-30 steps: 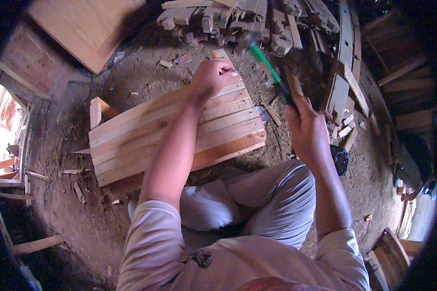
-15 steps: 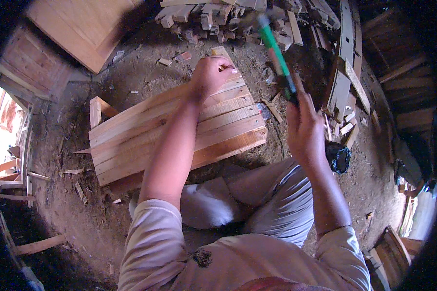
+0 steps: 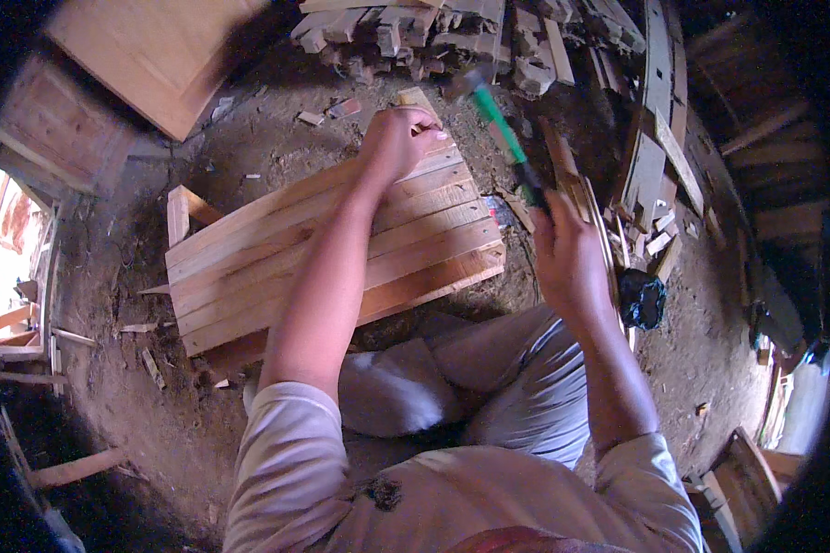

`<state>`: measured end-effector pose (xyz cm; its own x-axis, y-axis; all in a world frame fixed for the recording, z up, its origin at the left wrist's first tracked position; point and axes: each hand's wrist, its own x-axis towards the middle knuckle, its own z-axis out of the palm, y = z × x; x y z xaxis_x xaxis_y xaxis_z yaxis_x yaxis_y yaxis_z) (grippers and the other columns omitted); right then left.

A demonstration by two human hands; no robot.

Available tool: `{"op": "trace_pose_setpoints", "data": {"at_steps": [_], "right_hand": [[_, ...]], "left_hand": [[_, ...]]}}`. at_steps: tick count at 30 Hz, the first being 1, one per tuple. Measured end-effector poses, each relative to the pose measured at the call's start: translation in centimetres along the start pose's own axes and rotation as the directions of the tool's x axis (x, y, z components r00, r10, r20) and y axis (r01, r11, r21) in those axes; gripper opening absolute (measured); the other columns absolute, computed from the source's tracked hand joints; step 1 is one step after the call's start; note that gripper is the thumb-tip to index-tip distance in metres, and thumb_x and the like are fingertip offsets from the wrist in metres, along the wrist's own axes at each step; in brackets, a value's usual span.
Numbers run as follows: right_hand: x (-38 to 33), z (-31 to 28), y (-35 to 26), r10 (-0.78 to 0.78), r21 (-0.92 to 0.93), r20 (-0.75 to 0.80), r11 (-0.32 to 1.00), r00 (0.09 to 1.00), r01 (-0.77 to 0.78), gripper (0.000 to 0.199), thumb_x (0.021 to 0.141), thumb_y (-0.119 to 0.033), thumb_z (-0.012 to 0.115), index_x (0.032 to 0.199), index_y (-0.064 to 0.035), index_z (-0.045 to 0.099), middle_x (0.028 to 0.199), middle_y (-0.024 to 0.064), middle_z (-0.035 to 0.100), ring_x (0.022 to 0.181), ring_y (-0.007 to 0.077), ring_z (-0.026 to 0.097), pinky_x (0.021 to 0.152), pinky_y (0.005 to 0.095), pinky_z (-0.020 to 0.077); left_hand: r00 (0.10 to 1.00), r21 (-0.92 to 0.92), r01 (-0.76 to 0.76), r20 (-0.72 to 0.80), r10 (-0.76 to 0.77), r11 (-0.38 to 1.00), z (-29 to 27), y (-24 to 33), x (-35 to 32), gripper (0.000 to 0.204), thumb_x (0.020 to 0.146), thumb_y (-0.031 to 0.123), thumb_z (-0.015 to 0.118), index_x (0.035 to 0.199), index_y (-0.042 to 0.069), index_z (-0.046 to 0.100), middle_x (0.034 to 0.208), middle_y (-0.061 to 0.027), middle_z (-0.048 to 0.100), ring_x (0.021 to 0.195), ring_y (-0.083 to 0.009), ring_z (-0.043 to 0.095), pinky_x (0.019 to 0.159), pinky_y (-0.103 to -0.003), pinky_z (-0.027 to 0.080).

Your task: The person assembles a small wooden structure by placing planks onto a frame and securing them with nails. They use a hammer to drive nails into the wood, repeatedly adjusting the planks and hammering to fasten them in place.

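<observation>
A slatted wooden crate-like piece (image 3: 332, 240) lies on the ground before my crossed legs, its pale boards side by side. At its far right end my left hand (image 3: 399, 143) rests with thumb and fingers pinched near the board edge; whatever small thing they hold is too small to make out. My right hand (image 3: 572, 258) is wrapped round the black grip of a hammer (image 3: 500, 124) with a green handle. The hammer is raised to the right of the crate's end, and its blurred head points away from me, apart from the wood.
Stacked wood offcuts (image 3: 387, 32) lie at the far side. Long planks (image 3: 650, 138) lean at the right, near a black plastic bag (image 3: 642, 299). A large wooden panel (image 3: 148, 60) stands far left. Wood scraps (image 3: 154, 366) litter the dirt floor.
The hammer and my right hand have moved a little left and lower, nearer the crate's end. My left hand keeps its pinch in nearly the same place.
</observation>
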<state>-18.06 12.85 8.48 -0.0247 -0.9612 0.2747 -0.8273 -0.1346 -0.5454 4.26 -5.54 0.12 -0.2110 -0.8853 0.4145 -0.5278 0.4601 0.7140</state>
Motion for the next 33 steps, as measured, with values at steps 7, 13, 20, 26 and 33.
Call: {"op": "trace_pose_setpoints", "data": {"at_steps": [7, 13, 20, 26, 33], "right_hand": [[-0.2, 0.8, 0.0, 0.039, -0.019, 0.005, 0.999, 0.999, -0.039, 0.024, 0.103, -0.017, 0.055, 0.117, 0.0016, 0.059, 0.078, 0.0316, 0.064, 0.075, 0.053, 0.064, 0.065, 0.0565, 0.0489], [-0.5, -0.6, -2.5, 0.091, 0.207, -0.125, 0.976, 0.988, -0.063, 0.023, 0.103, -0.018, 0.055, 0.117, 0.0002, 0.059, 0.082, 0.031, 0.066, 0.081, 0.0532, 0.064, 0.066, 0.0577, 0.0491], [0.0, -0.7, -1.4, 0.074, 0.007, -0.014, 0.997, 0.997, -0.074, 0.019, 0.102, -0.013, 0.057, 0.113, 0.0019, 0.059, 0.079, 0.0292, 0.065, 0.073, 0.0505, 0.065, 0.062, 0.0506, 0.0506], [-1.0, -1.1, -0.7, 0.093, 0.185, -0.129, 0.98, 0.987, -0.068, 0.022, 0.101, -0.014, 0.062, 0.113, 0.0044, 0.062, 0.087, 0.0153, 0.069, 0.075, 0.0192, 0.063, 0.07, 0.0358, 0.0507], [-2.5, -0.2, 2.2, 0.254, 0.205, 0.127, 0.939, 0.959, -0.276, 0.027, 0.099, -0.014, 0.064, 0.118, 0.0051, 0.062, 0.087, 0.0203, 0.068, 0.073, 0.0225, 0.065, 0.067, 0.0378, 0.0502]], "left_hand": [[0.999, -0.028, 0.004, 0.038, -0.003, 1.0, 0.1, -0.4, 0.1, 0.024, 0.081, 0.021, 0.082, 0.092, 0.0, 0.077, 0.091, -0.0165, 0.076, 0.081, -0.0278, 0.075, 0.076, -0.036, 0.058], [1.0, -0.081, -0.031, -0.007, 0.03, 0.996, 0.0, -1.0, -0.3, 0.023, 0.081, 0.021, 0.082, 0.092, 0.001, 0.078, 0.091, -0.0158, 0.076, 0.081, -0.0269, 0.076, 0.077, -0.035, 0.058], [0.998, -0.027, 0.018, 0.056, -0.017, 0.999, 0.0, -0.5, 0.1, 0.021, 0.081, 0.019, 0.081, 0.092, 0.002, 0.078, 0.094, -0.0153, 0.076, 0.085, -0.0265, 0.075, 0.078, -0.035, 0.058], [0.999, -0.207, 0.028, -0.035, -0.036, 0.978, 0.0, -3.2, 0.2, 0.019, 0.084, 0.016, 0.076, 0.098, 0.004, 0.078, 0.094, -0.0186, 0.076, 0.085, -0.0289, 0.075, 0.08, -0.036, 0.058], [0.924, 0.571, 0.329, -0.029, -0.382, 0.752, -1.0, -1.3, -0.6, 0.048, 0.103, 0.041, 0.044, 0.103, 0.006, 0.077, 0.106, -0.021, 0.075, 0.101, -0.0371, 0.073, 0.088, -0.049, 0.057]]}}
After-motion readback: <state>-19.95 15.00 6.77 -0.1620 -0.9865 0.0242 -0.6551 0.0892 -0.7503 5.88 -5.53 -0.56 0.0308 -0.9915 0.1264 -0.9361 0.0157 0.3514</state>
